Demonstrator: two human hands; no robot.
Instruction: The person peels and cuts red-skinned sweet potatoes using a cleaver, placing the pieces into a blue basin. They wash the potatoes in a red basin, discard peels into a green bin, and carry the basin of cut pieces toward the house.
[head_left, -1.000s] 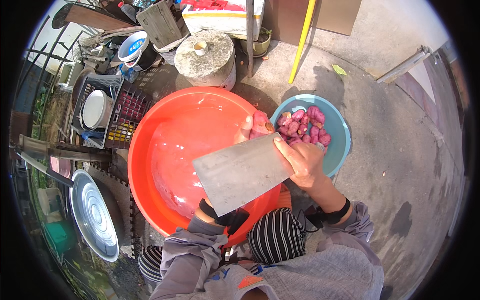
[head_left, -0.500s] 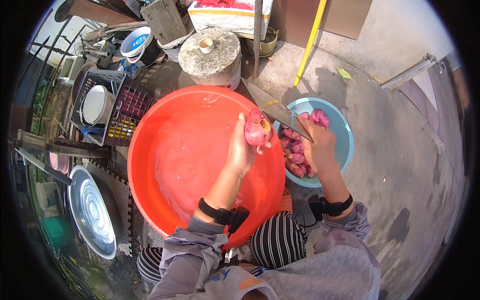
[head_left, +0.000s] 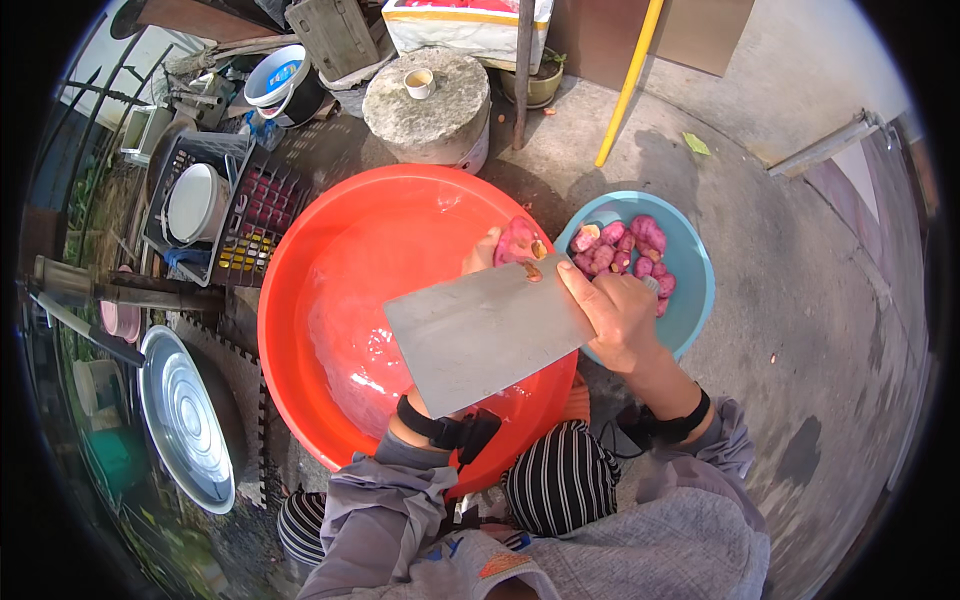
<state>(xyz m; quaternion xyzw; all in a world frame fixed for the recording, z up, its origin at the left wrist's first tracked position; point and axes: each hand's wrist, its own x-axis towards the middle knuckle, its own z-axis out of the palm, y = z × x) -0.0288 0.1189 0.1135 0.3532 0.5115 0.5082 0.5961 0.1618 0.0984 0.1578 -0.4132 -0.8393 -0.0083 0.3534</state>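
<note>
My right hand (head_left: 622, 315) grips a broad cleaver (head_left: 470, 335), thumb laid along the blade near its handle end. The blade lies flat to view, pointing left and down over the red-orange basin (head_left: 300, 400). Behind its upper edge, my left hand (head_left: 480, 252) holds a pink-skinned sweet potato (head_left: 515, 240) with a cut patch; most of that hand is hidden by the blade. A brown scrap (head_left: 532, 272) clings to the metal next to the sweet potato. Several more sweet potatoes (head_left: 648, 235) lie in the light-blue basin (head_left: 705, 270) at the right. Water stands in the red-orange basin.
A round concrete block (head_left: 425, 110) with a small cup (head_left: 419, 83) stands beyond the basins. A yellow pole (head_left: 630, 85) leans at the back. On the left are a dark crate (head_left: 250, 210), a white-and-black bucket (head_left: 280, 90) and a metal basin (head_left: 185, 420).
The cleaver has swung left and down from beyond the sweet potato, its broad face now covering much of my left hand and forearm. The sweet potato stays in nearly the same place.
</note>
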